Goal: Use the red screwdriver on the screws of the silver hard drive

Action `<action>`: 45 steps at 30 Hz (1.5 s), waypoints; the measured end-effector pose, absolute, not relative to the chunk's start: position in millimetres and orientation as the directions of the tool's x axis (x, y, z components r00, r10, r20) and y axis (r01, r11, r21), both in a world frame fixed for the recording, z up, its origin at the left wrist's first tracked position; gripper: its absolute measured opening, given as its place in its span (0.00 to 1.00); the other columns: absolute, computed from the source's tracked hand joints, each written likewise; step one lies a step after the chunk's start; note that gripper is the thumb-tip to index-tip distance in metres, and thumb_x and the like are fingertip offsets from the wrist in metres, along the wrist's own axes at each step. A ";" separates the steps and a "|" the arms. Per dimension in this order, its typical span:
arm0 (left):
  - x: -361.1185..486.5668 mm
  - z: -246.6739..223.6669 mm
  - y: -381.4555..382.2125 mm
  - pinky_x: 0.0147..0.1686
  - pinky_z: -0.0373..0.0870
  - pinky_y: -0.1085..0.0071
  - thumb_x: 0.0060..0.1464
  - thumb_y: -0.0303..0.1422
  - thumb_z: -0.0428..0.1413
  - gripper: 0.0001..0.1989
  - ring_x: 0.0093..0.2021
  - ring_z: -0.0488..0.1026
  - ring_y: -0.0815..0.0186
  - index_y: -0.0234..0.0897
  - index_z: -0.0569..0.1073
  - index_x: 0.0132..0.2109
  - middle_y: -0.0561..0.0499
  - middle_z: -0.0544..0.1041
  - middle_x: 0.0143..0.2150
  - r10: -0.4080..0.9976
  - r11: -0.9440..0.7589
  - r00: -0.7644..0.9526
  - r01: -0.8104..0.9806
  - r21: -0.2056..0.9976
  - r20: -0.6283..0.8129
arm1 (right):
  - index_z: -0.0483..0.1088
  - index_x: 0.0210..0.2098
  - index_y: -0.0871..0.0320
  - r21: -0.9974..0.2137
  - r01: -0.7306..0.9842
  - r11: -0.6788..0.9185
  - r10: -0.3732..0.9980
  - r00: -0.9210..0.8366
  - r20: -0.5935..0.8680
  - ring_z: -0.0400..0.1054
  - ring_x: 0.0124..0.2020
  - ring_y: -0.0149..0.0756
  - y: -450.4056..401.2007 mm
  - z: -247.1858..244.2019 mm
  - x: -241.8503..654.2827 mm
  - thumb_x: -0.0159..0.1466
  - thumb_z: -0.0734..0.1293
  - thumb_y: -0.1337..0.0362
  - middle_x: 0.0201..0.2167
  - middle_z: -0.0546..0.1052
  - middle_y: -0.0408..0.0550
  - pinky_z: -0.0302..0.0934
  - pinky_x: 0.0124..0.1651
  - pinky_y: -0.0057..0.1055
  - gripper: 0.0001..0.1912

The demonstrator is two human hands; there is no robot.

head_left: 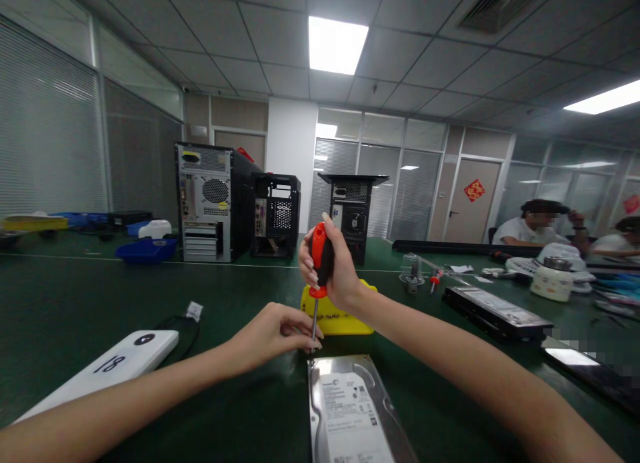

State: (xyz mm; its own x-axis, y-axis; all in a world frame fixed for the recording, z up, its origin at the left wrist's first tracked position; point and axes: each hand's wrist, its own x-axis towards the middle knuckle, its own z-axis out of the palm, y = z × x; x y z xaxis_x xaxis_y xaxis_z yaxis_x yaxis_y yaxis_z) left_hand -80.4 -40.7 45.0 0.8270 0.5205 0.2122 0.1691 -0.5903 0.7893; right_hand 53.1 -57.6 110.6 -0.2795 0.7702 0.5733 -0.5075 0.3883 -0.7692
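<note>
A silver hard drive (353, 410) with a white label lies on the green table (240, 410) in front of me. My right hand (333, 260) is wrapped round the red and black handle of a screwdriver (318, 250), which stands upright with its shaft down. The tip is at the drive's far left corner. My left hand (285, 330) pinches the lower shaft near the tip between thumb and fingers. Any screw there is too small to make out. Just behind the drive is a yellow tray (345, 320) of small dark parts, partly hidden by my right hand.
Computer cases (215, 203) stand at the back, beside a blue tray (147, 250). A white power bank (107, 370) lies left. At right are another drive (500, 310), a phone (590, 373), a jar (553, 280) and a small screwdriver (435, 280). People sit farther back right.
</note>
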 end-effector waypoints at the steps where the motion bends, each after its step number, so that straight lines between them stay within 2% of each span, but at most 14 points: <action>1: -80.5 46.5 -42.2 0.38 0.72 0.70 0.52 0.35 0.57 0.12 0.35 0.76 0.63 0.31 0.76 0.40 0.48 0.79 0.36 0.521 -0.604 0.827 0.184 0.775 0.209 | 0.60 0.28 0.56 -0.772 -0.504 0.388 0.776 -0.274 0.569 0.50 0.10 0.21 -57.3 110.6 53.3 0.58 0.57 0.42 0.13 0.59 0.34 0.44 0.12 0.19 0.22; 6: -81.7 53.3 -50.4 0.34 0.71 0.73 0.56 0.36 0.53 0.11 0.34 0.75 0.65 0.32 0.75 0.39 0.49 0.77 0.36 0.516 -0.626 0.835 0.216 0.750 0.191 | 0.60 0.28 0.56 -0.769 -0.510 0.386 0.778 -0.268 0.569 0.49 0.10 0.21 -55.6 110.4 56.1 0.58 0.57 0.42 0.13 0.59 0.34 0.43 0.11 0.19 0.22; 13: -82.5 53.5 -51.6 0.34 0.70 0.73 0.57 0.36 0.51 0.11 0.35 0.76 0.65 0.33 0.73 0.39 0.49 0.76 0.40 0.512 -0.622 0.837 0.209 0.754 0.191 | 0.59 0.28 0.56 -0.775 -0.500 0.386 0.776 -0.277 0.566 0.49 0.10 0.21 -55.5 111.0 56.5 0.58 0.56 0.42 0.13 0.60 0.34 0.43 0.11 0.18 0.23; 31: -84.0 48.8 -52.5 0.33 0.70 0.75 0.59 0.34 0.50 0.10 0.33 0.76 0.66 0.33 0.73 0.38 0.51 0.76 0.34 0.495 -0.682 0.828 0.181 0.709 0.265 | 0.61 0.28 0.56 -0.754 -0.531 0.386 0.771 -0.263 0.580 0.49 0.10 0.21 -56.5 110.3 54.6 0.60 0.57 0.44 0.13 0.60 0.35 0.44 0.09 0.17 0.21; 45: -84.2 48.4 -51.0 0.34 0.71 0.74 0.58 0.35 0.51 0.11 0.33 0.76 0.64 0.31 0.73 0.37 0.50 0.76 0.33 0.491 -0.643 0.833 0.148 0.752 0.255 | 0.61 0.28 0.56 -0.742 -0.538 0.400 0.757 -0.262 0.598 0.50 0.10 0.22 -55.3 109.3 55.0 0.62 0.55 0.46 0.13 0.60 0.36 0.45 0.09 0.17 0.20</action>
